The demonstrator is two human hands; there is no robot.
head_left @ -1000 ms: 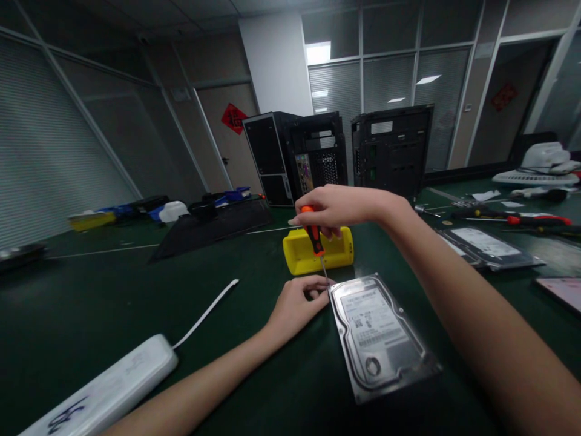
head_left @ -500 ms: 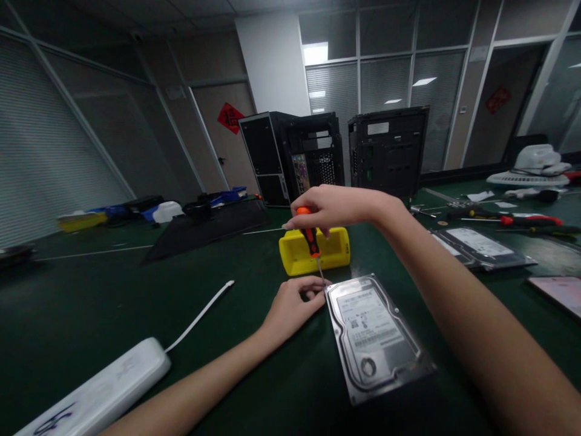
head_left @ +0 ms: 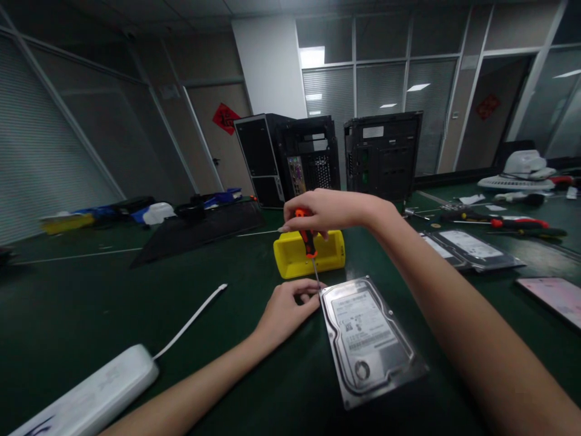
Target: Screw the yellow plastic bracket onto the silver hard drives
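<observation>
Little has moved since the earlier frames: the whole scene sits slightly further left and lower in view, a shift of the head camera, while both hands keep their stations at the drive's far left corner. By that reading the screw there is still being worked, not yet freed.

Green table (head_left: 91,303): carries everything noted below.

Two open computer cases (head_left: 331,157): upright at the far edge, well apart from the work.

Hard drive (head_left: 367,339): flat on the table, label up, directly before the person.

Yellow box (head_left: 308,254): just behind the drive.

Right hand (head_left: 329,211): grip clenched over the orange handle of the screwdriver (head_left: 308,242), which stands near upright, its tip at the drive's far left corner.

Left hand (head_left: 284,312): resting on the table, fingertips pinched about the shaft's lower end, touching the drive's corner. Whether a screw is held cannot be told.
</observation>
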